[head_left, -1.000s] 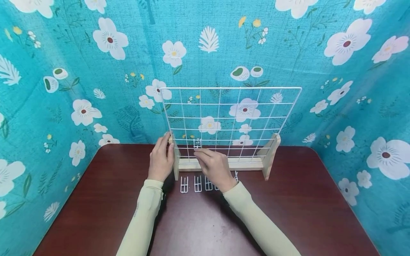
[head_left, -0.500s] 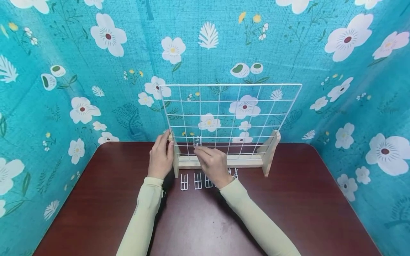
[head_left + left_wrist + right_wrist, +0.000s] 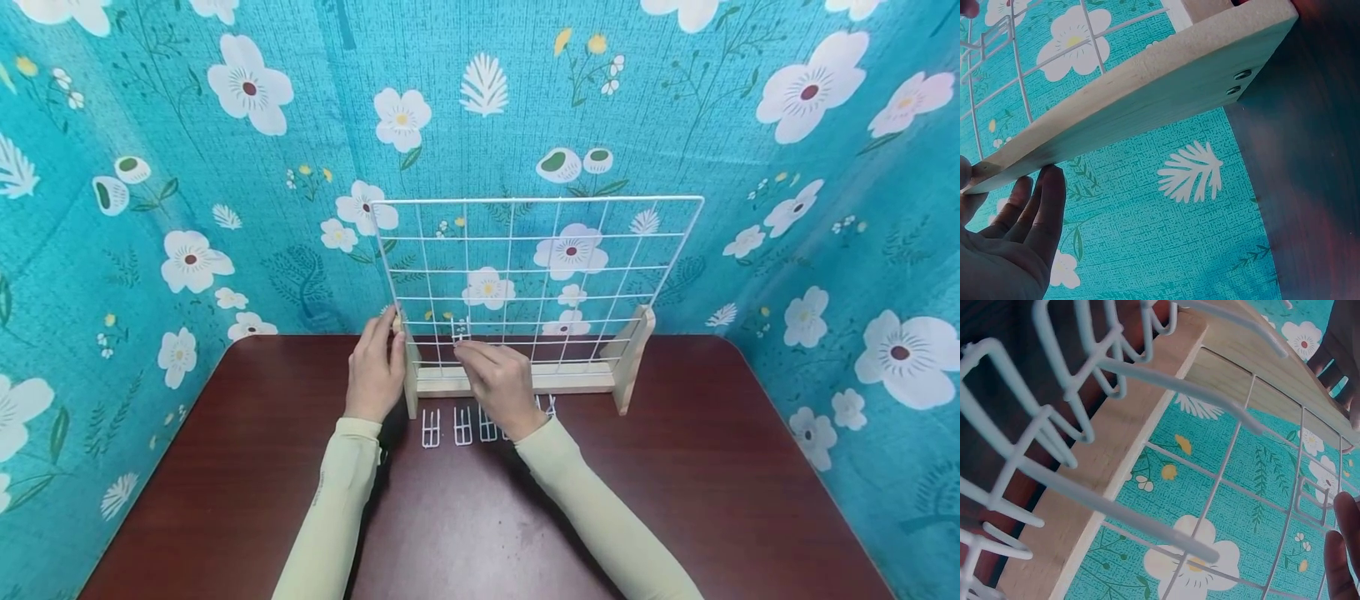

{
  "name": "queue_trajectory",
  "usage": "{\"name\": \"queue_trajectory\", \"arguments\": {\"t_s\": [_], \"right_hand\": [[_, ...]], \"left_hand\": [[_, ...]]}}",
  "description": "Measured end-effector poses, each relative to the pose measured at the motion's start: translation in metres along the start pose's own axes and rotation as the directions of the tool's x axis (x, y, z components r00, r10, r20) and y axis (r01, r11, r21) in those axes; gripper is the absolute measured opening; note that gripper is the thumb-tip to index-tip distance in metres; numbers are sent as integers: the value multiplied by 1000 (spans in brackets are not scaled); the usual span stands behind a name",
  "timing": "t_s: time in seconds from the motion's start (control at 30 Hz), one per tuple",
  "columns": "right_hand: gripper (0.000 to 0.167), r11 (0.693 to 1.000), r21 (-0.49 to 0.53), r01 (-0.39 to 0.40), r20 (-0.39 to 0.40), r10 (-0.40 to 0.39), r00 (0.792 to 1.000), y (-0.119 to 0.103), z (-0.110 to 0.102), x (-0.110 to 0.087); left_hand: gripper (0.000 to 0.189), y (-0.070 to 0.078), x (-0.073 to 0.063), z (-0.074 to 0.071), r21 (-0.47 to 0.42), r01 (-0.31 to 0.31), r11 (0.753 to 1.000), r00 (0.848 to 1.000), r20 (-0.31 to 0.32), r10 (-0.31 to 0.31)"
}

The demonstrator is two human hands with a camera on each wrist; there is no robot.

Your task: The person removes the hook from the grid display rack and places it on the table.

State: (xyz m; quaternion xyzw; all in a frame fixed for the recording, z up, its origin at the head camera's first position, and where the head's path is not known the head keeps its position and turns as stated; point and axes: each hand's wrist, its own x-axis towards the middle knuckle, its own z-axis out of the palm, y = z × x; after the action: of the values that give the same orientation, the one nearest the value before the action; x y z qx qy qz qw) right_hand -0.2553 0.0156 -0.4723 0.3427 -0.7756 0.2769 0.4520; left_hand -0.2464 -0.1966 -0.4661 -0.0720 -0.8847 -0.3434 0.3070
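A white wire grid panel [image 3: 512,269] stands upright in a wooden stand [image 3: 517,382] on the table. My left hand [image 3: 374,368] holds the top of the stand's left side piece [image 3: 1122,94], fingers against its outer face and thumb by its front edge. Between the thumb and fingers of my right hand [image 3: 498,379] is a small white wire hook [image 3: 461,331], held at the lower left part of the grid. In the right wrist view the hook's looped end [image 3: 1313,501] overlaps the grid wires near the fingertips. My right palm is hidden.
Several more white wire hooks [image 3: 462,427] lie in a row on the dark red table [image 3: 480,517] before the stand, some partly behind my right hand. The stand's right side piece [image 3: 636,360] rises at the other end. A turquoise floral cloth [image 3: 300,167] surrounds the table.
My right hand has shifted very slightly with the hook, which stays at the same part of the grid. The left hand keeps its place on the stand. The head view has tilted a little.
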Motion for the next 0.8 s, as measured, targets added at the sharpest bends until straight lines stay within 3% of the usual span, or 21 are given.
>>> {"name": "queue_trajectory", "arguments": {"t_s": [0.3,0.8], "right_hand": [[9,998,52,27,-68,-23,997,-6,-4,5],[8,997,70,11,-73,-5,997,-10,-17,0]], "left_hand": [[47,1,0,0,-4,-4,1000,1000,-1,4],[46,-2,0,0,5,-25,1000,999,-22,25]]}}
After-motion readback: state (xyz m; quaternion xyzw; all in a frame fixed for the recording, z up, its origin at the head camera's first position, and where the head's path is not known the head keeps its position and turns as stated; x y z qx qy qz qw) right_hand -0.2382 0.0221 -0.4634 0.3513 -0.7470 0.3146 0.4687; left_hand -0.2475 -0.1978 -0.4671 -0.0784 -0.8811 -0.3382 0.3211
